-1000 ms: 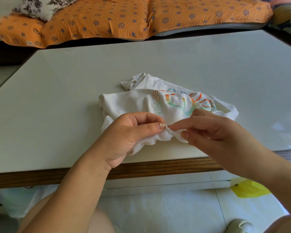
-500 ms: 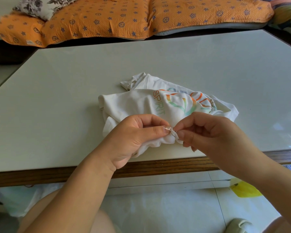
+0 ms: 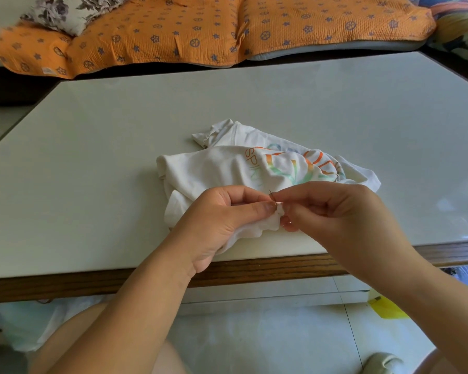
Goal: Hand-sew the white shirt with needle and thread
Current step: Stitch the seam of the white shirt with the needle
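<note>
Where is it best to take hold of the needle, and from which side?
Pinch the exposed upper end of the needle from the right: it sticks up from the white shirt fold, and the left hand occupies the left side.

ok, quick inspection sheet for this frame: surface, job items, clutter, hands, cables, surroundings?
Surface: pale glossy table with a wooden front edge; the shirt lies near that edge.
Job's things: white shirt, crumpled, coloured print facing up; needle pokes up at the pinched fold.
Clutter: nothing seen.
Grippers: left hand pinches the shirt fold; right hand pinches the needle.
Cables: nothing seen.
Surroundings: orange patterned cushion and floral pillow behind the table; yellow object on the tiled floor.
</note>
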Demonstrator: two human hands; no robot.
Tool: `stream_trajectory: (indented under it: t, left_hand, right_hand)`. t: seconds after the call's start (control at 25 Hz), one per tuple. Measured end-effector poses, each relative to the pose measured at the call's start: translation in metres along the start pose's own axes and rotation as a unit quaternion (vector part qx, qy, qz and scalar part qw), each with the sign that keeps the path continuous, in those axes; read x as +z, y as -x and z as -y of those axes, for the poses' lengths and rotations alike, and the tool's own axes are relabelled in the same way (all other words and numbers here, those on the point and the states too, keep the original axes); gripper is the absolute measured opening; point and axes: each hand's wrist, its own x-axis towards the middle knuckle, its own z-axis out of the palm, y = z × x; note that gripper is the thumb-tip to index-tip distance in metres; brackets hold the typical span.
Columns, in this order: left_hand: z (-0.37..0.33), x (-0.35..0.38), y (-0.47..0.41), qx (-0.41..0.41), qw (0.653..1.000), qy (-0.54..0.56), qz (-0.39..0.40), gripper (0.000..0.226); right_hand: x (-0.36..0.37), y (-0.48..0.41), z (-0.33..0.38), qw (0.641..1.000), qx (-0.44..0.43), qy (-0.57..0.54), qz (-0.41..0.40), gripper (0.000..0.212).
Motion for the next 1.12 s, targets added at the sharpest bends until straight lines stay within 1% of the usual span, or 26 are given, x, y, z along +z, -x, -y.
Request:
stream_trajectory:
  t: [0.12, 0.2, 0.24, 0.28, 0.32, 0.36, 0.4, 0.48, 0.52, 0.56, 0.6, 0.64, 0.72, 0.8, 0.84, 0.96, 1.0, 1.04, 1.12]
  left_hand:
    - [-0.001, 0.003, 0.002, 0.002, 1.0, -0.028, -0.01, 0.025]
    - [-0.001, 0.004, 0.003, -0.002, 0.999, -0.047, -0.011, 0.024]
    - [-0.001, 0.004, 0.003, -0.004, 0.999, -0.051, -0.013, 0.022]
    - [-0.001, 0.004, 0.003, -0.008, 0.998, -0.053, -0.012, 0.019]
    - [-0.002, 0.003, 0.003, -0.012, 0.998, -0.055, -0.008, 0.018]
    - [-0.002, 0.003, 0.004, -0.018, 0.998, -0.057, -0.002, 0.018]
    - [-0.002, 0.002, 0.004, -0.022, 0.998, -0.061, 0.004, 0.019]
    - [-0.002, 0.002, 0.004, -0.032, 0.996, -0.082, 0.013, 0.02]
    - [-0.002, 0.002, 0.004, -0.036, 0.995, -0.096, 0.019, 0.021]
    - [-0.002, 0.002, 0.004, -0.04, 0.993, -0.11, 0.025, 0.021]
    - [-0.001, 0.001, 0.004, -0.045, 0.991, -0.12, 0.03, 0.019]
    - [-0.001, 0.0, 0.004, -0.05, 0.99, -0.127, 0.032, 0.015]
    - [-0.002, -0.003, 0.005, -0.059, 0.989, -0.136, 0.032, 0.004]
    - [-0.003, -0.005, 0.005, -0.061, 0.987, -0.143, 0.035, 0.005]
    - [-0.003, -0.006, 0.005, -0.062, 0.987, -0.145, 0.038, 0.008]
    - [-0.004, -0.009, 0.005, -0.06, 0.986, -0.148, 0.047, 0.008]
    - [-0.005, -0.01, 0.006, -0.062, 0.986, -0.144, 0.052, 0.004]
    - [-0.006, -0.012, 0.006, -0.061, 0.986, -0.143, 0.061, 0.006]
    - [-0.007, -0.017, 0.006, -0.064, 0.983, -0.151, 0.078, 0.015]
  right_hand:
    - [0.002, -0.001, 0.002, 0.999, -0.004, 0.032, 0.005, 0.013]
    - [0.001, -0.007, 0.0, 0.998, -0.006, 0.054, -0.037, 0.012]
    - [-0.002, -0.011, -0.001, 0.997, -0.002, 0.042, -0.07, 0.011]
    - [-0.007, -0.017, -0.001, 0.995, 0.007, -0.002, -0.096, 0.01]
    - [-0.012, -0.023, 0.0, 0.992, 0.024, -0.073, -0.104, 0.011]
    - [-0.018, -0.028, 0.001, 0.982, 0.049, -0.16, -0.09, 0.012]
    - [-0.023, -0.033, 0.002, 0.962, 0.078, -0.254, -0.065, 0.013]
    - [-0.032, -0.041, 0.002, 0.905, 0.136, -0.402, -0.038, 0.013]
    - [-0.036, -0.045, 0.001, 0.88, 0.15, -0.448, -0.042, 0.014]
    - [-0.04, -0.05, -0.002, 0.864, 0.151, -0.477, -0.054, 0.014]
    - [-0.044, -0.055, -0.005, 0.86, 0.139, -0.485, -0.071, 0.014]
    - [-0.048, -0.06, -0.008, 0.868, 0.119, -0.472, -0.092, 0.014]
    - [-0.057, -0.07, -0.016, 0.905, 0.08, -0.391, -0.149, 0.015]
    - [-0.066, -0.078, -0.025, 0.937, 0.052, -0.273, -0.21, 0.015]
    - [-0.069, -0.081, -0.03, 0.948, 0.035, -0.211, -0.237, 0.015]
    - [-0.074, -0.085, -0.043, 0.96, -0.001, -0.031, -0.278, 0.012]
    - [-0.076, -0.085, -0.047, 0.961, -0.003, 0.017, -0.277, 0.009]
    - [-0.077, -0.085, -0.051, 0.961, -0.003, 0.057, -0.271, 0.007]
    - [-0.08, -0.085, -0.059, 0.96, 0.002, 0.119, -0.254, 0.013]
